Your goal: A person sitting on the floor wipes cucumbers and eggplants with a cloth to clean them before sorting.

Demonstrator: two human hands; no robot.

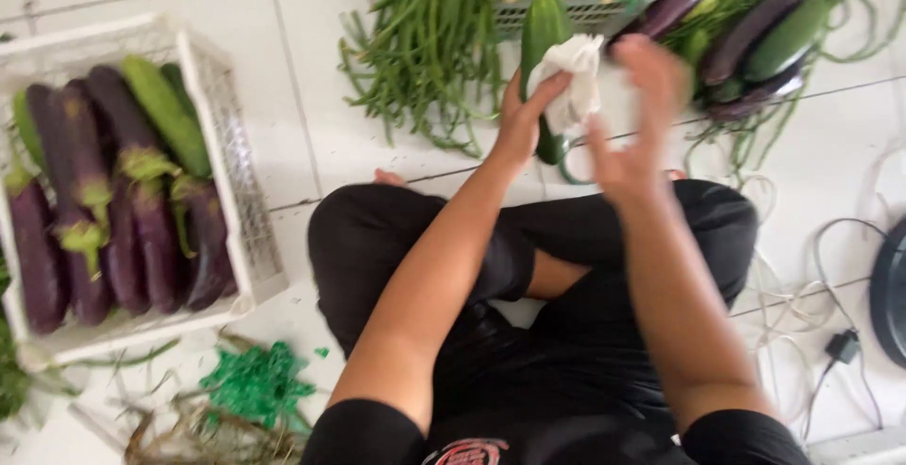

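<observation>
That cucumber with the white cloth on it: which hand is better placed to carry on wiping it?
Probably the right hand: it is open and free beside the white cloth, while the left hand already has its grip on the cucumber, holding it upright.

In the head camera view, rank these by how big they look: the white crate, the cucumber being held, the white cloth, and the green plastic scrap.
1. white crate
2. cucumber, partly hidden by cloth
3 and 4. white cloth and green plastic scrap look alike; unranked.
</observation>
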